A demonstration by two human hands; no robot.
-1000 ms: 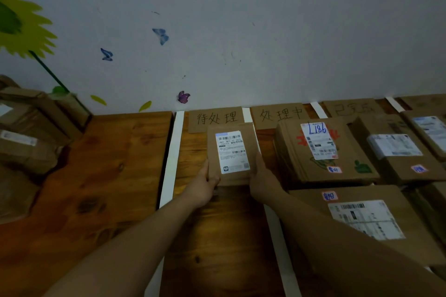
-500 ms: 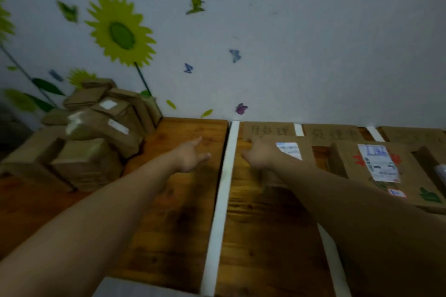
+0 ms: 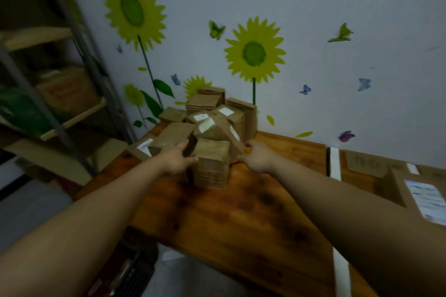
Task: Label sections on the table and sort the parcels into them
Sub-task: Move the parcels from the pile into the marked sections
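both hands reaching into the unsorted heap

a pile of parcels [image 3: 212, 125] is sitting at the far left end of the wooden table [image 3: 241, 212], against the wall with sunflower stickers [image 3: 254, 52]. the left hand [image 3: 177, 160] is spreading wide at the near side of the pile, its thumb touching the left edge of the nearest brown box [image 3: 212, 164] and its fingers lying on a flat parcel [image 3: 175, 134] just left of it. the right hand [image 3: 257, 157] is hovering at the pile's right side, fingers loosely curled and holding nothing, tips just beside a tilted parcel [image 3: 228, 132]; contact is too blurred to tell. further right, a white tape strip [image 3: 335, 164] is crossing the table, with a cardboard sign [image 3: 364, 164] and a labelled box [image 3: 422, 198] beyond it. a metal shelf [image 3: 72, 113] is standing at the left.
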